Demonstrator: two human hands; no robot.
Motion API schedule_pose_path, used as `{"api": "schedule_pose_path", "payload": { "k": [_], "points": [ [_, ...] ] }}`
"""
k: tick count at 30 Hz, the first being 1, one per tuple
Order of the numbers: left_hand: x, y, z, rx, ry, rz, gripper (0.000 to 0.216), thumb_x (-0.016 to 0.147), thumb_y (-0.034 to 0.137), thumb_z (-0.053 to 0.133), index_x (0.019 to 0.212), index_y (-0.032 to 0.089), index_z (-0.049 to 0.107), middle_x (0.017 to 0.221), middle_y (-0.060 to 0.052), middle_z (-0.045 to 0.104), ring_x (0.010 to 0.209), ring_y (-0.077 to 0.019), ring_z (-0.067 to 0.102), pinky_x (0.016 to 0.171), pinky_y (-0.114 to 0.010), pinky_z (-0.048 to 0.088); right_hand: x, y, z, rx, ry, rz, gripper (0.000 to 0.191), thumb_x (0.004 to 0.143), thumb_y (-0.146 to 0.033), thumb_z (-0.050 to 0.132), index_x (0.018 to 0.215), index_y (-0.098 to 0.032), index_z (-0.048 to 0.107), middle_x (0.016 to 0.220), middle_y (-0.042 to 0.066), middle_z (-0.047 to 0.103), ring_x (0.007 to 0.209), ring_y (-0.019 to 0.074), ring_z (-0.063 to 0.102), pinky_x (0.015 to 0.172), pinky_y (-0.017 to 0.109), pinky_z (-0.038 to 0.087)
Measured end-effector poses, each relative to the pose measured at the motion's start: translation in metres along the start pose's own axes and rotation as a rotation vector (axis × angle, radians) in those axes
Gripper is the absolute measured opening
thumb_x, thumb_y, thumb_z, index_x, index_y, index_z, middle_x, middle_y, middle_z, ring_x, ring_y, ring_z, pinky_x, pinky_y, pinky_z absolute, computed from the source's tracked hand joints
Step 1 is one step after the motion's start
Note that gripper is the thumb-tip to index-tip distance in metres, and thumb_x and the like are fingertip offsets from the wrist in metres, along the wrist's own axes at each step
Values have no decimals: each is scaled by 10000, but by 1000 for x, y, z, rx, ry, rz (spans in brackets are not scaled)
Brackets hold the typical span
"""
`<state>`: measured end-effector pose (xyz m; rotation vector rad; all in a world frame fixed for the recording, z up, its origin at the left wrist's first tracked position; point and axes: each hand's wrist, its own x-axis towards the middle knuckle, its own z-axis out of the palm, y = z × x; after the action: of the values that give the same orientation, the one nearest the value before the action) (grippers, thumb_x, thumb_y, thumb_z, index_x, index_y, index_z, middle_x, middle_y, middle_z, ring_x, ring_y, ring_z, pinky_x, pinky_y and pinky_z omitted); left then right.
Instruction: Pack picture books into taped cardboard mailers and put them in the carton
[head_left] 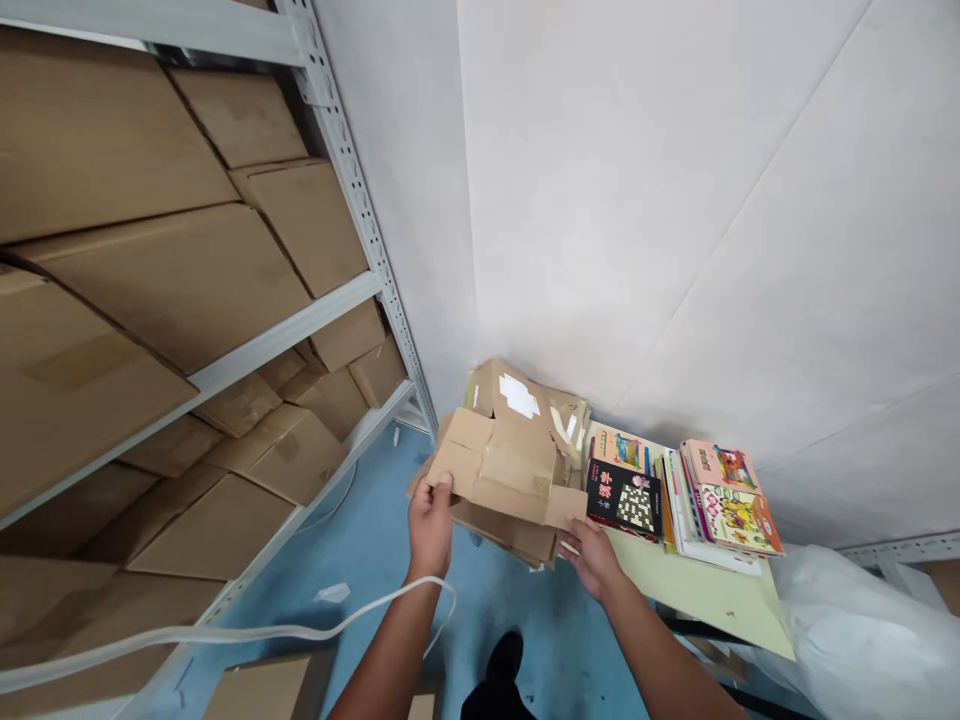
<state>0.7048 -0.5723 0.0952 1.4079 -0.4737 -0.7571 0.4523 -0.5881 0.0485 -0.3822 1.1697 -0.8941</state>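
A flattened cardboard box [517, 470] lies spread out between my two hands, its flaps unfolded. My left hand [431, 530] pinches its near left corner, thumb on top. At the near right flap, my right hand [591, 555] grips the edge with the thumb above and the fingers partly hidden below. Under and behind this piece is a pile of other flattened cardboard [510, 535], with a torn sheet bearing a white label [519, 396] against the wall. Right of the pile, a black book [624, 497] with a crossword-like grid lies on stacked books.
More colourful books [739, 515] are stacked on a pale yellow tabletop [697, 590]. Shelving [337, 150] full of cardboard boxes stands on the left. A white cable [300, 632] crosses the view above the blue floor [390, 530]. A white plastic bag [862, 630] bulges at the right.
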Motion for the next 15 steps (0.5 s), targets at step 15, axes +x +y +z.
{"api": "schedule_pose_path", "payload": {
  "k": [15],
  "points": [
    [-254, 98, 50, 192, -590, 1190, 300, 988, 159, 512, 1260, 216, 625, 1147, -130, 787, 1075, -235, 734, 893, -402, 633, -141, -54, -190, 319, 127, -384, 266, 727, -432, 895, 903, -281, 765, 1047, 76, 796, 1106, 341, 705, 1057, 561, 505]
  ]
}}
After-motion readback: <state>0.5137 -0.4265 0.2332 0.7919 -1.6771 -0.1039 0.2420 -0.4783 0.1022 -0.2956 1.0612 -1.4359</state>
